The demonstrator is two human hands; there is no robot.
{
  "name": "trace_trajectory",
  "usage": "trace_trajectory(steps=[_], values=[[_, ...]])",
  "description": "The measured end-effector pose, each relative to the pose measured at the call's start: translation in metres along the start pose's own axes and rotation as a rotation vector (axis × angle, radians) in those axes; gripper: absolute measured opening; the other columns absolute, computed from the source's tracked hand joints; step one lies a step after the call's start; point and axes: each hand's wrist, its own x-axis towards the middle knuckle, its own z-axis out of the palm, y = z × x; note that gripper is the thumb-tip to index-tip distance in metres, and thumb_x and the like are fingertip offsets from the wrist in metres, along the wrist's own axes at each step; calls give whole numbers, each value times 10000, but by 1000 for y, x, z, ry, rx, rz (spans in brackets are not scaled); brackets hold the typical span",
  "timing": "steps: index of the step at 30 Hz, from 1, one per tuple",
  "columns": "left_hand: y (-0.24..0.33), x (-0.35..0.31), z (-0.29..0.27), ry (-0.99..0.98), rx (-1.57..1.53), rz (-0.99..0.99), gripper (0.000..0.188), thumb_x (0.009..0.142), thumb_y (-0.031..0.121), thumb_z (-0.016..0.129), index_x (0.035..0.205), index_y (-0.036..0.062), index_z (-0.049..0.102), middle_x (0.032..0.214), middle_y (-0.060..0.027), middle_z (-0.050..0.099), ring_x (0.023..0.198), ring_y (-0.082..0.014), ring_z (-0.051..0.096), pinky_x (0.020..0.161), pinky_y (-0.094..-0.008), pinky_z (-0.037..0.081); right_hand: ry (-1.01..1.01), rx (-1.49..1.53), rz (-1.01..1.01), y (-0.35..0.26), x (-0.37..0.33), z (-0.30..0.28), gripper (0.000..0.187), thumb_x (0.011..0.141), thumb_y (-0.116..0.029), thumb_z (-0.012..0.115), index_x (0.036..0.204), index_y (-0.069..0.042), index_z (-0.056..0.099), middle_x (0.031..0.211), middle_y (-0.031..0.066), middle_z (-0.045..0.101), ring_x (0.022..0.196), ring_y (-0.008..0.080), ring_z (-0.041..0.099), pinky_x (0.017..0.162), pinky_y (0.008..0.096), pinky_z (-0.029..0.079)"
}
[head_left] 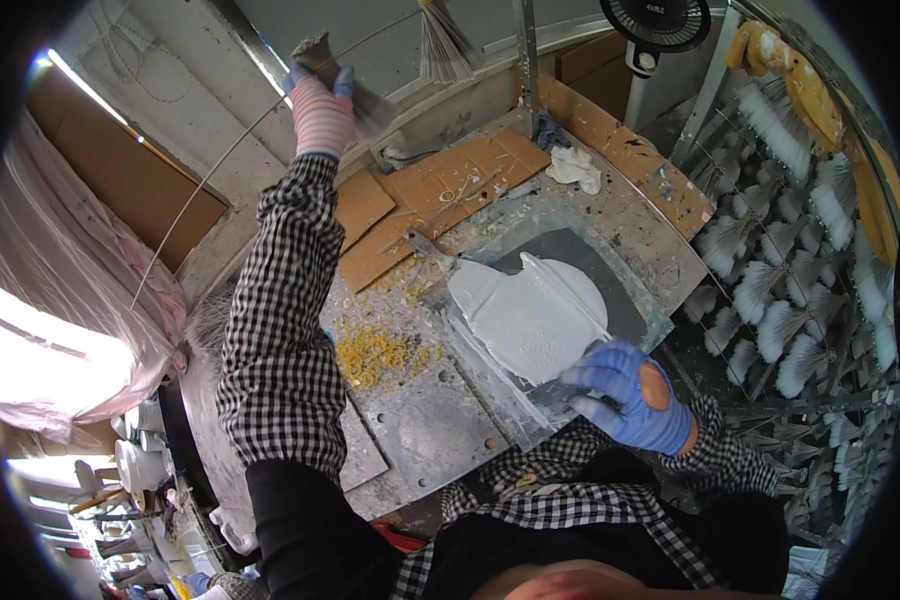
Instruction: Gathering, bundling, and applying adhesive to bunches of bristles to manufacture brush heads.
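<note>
My left hand (pixel 322 112), in a pink-striped glove with blue fingertips, reaches far out at the upper left. Its fingers are closed round a grey bristle bundle (pixel 317 55), whose lower fibres blur beside the wrist. A thin wire runs past this hand, and another fan-shaped bristle bundle (pixel 446 45) hangs from it further right. My right hand (pixel 630 395), in a blue glove with a hole on its back, hovers at the near edge of a white paste layer (pixel 530 315). Its fingers are stretched out and apart, holding nothing visible. A scraper (pixel 428 248) lies with its blade at the paste's left edge.
Yellow ring-shaped bits (pixel 370 355) litter the bench left of the paste, beside a metal plate (pixel 428 425). Cardboard (pixel 440 200) and a crumpled white cloth (pixel 574 170) lie behind. On the right stands a rack of fan-shaped bundles (pixel 785 270). A black fan (pixel 658 22) stands at the back.
</note>
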Motion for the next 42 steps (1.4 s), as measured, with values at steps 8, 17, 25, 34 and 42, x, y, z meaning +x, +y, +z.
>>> trace_trajectory(steps=[8,17,25,34,42], values=[[25,14,33,-12,104,-24,731,869,239,776,1436,-2,382,1383,-271,451,1244,-408,541,1053,-433,483,117,-36,321,17,-38,-21,188,821,-52,732,1006,-25,724,958,117,697,880,287,649,796,378,522],[23,-27,-17,56,-182,202,674,844,152,757,1422,15,437,1316,-208,563,1194,-338,595,1001,-419,505,180,-200,426,44,-76,-35,185,849,-47,713,1032,-19,703,955,131,683,893,305,655,804,388,520],[15,-279,-103,-129,-184,209,563,924,-15,639,1444,17,427,1372,-160,532,1241,-276,571,1048,-371,489,12,-395,604,87,-144,-21,273,902,-201,713,1089,-8,668,1004,176,700,929,347,665,825,424,526],[47,-489,-137,-340,-55,-231,394,850,6,683,1238,62,643,1090,-150,658,987,-330,634,886,-397,507,-183,-136,901,111,-188,10,407,1004,-368,600,1137,16,633,972,201,692,867,339,680,765,425,523],[54,-510,-129,-304,-13,-210,316,858,19,667,1170,68,675,998,-147,659,907,-328,633,811,-406,514,-105,44,1040,100,-178,9,312,1029,-329,569,1086,-38,668,695,69,578,635,184,557,629,345,463]])
